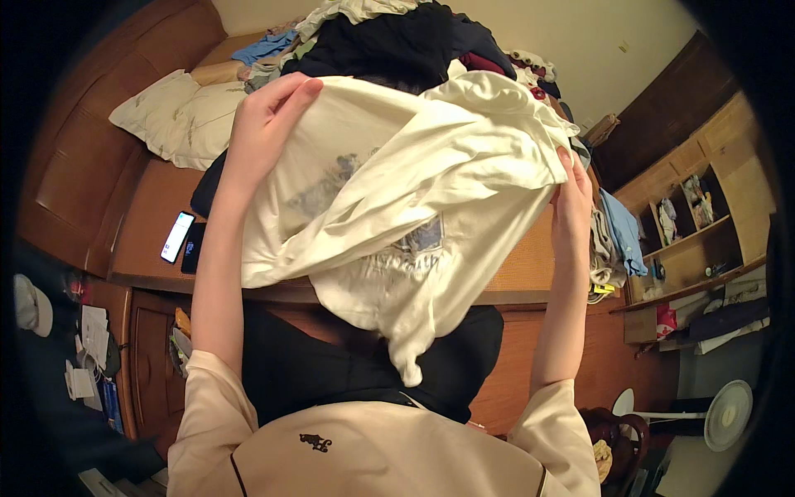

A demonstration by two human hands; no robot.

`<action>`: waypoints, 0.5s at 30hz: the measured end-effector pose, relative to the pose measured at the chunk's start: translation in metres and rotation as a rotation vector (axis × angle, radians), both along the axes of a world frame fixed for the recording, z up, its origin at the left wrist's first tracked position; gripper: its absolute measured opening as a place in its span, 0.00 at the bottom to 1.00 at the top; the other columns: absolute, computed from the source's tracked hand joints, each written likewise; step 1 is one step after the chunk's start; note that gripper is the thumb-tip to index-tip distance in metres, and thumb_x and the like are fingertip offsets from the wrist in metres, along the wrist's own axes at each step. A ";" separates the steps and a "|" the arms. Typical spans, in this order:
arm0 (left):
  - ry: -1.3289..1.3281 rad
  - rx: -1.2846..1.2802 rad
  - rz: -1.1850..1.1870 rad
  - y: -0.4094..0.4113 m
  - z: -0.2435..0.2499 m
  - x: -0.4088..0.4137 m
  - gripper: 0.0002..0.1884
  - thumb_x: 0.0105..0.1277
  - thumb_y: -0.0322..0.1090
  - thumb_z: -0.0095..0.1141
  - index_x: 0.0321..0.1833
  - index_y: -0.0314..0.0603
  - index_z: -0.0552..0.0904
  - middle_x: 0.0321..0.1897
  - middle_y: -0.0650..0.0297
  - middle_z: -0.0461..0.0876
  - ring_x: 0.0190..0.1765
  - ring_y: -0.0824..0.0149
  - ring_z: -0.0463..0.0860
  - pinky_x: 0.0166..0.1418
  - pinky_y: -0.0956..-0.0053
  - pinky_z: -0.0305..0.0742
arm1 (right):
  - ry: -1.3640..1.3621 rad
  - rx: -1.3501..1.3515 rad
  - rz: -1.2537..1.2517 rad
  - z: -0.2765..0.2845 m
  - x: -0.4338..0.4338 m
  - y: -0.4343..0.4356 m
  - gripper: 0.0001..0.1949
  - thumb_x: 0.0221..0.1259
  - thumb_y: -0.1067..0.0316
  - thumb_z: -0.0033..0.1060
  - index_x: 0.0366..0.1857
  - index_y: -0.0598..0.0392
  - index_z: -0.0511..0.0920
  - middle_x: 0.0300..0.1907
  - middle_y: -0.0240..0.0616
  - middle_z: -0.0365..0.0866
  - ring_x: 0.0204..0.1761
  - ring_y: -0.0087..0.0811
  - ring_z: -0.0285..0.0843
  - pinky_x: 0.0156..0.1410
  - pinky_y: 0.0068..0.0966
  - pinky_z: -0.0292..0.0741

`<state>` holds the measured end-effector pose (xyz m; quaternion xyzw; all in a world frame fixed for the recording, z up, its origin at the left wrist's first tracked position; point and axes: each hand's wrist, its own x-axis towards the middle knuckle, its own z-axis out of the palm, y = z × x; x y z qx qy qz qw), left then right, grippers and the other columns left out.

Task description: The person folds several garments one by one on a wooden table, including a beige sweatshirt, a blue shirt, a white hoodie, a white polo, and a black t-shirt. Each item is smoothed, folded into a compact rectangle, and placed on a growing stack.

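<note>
A white printed T-shirt (397, 205) hangs between my hands, twisted and creased, with part of a dark print showing through the fabric. My left hand (267, 130) pinches its upper left edge between thumb and fingers. On the right, my right hand (571, 183) grips another edge of the shirt, its fingers partly hidden by the cloth. The lower end bunches and dangles over my lap. Beyond the shirt lies a heap of dark clothes (385, 43) on the woven mat of the bed or bench (143, 217).
A lit smartphone (177, 237) and a dark phone (193, 248) lie left of my arm. A patterned pillow (180, 118) is behind them. Folded clothes (605, 242) sit at the mat's right end, near open wooden shelves (695, 230). A white fan (728, 415) stands at lower right.
</note>
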<state>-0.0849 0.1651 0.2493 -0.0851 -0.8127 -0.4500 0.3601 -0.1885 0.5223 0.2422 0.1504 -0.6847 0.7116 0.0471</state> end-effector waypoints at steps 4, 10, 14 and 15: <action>-0.011 -0.077 0.076 -0.008 0.012 0.006 0.14 0.71 0.41 0.56 0.40 0.33 0.81 0.28 0.73 0.77 0.35 0.80 0.71 0.38 0.84 0.66 | 0.038 0.070 -0.037 0.005 -0.014 -0.001 0.17 0.72 0.56 0.54 0.52 0.58 0.80 0.42 0.26 0.82 0.41 0.15 0.73 0.47 0.16 0.68; -0.199 -0.399 0.087 -0.016 0.012 0.019 0.09 0.57 0.28 0.61 0.41 0.36 0.83 0.31 0.61 0.83 0.34 0.65 0.80 0.40 0.74 0.73 | 0.202 0.051 -0.122 0.013 -0.019 0.007 0.14 0.72 0.61 0.54 0.47 0.62 0.81 0.34 0.23 0.77 0.36 0.13 0.68 0.42 0.14 0.65; -0.383 -0.604 0.344 -0.058 -0.038 0.012 0.10 0.55 0.30 0.58 0.40 0.40 0.85 0.34 0.54 0.84 0.39 0.51 0.83 0.44 0.64 0.77 | 0.187 0.023 -0.155 0.008 -0.012 0.010 0.13 0.72 0.58 0.54 0.45 0.58 0.81 0.33 0.22 0.75 0.36 0.15 0.68 0.45 0.15 0.66; -0.449 -0.639 0.446 -0.062 -0.049 0.013 0.10 0.56 0.31 0.56 0.39 0.41 0.86 0.35 0.55 0.85 0.40 0.50 0.84 0.45 0.62 0.78 | 0.183 0.023 -0.146 0.005 -0.010 0.011 0.13 0.72 0.58 0.54 0.45 0.57 0.81 0.34 0.22 0.75 0.37 0.15 0.68 0.46 0.15 0.66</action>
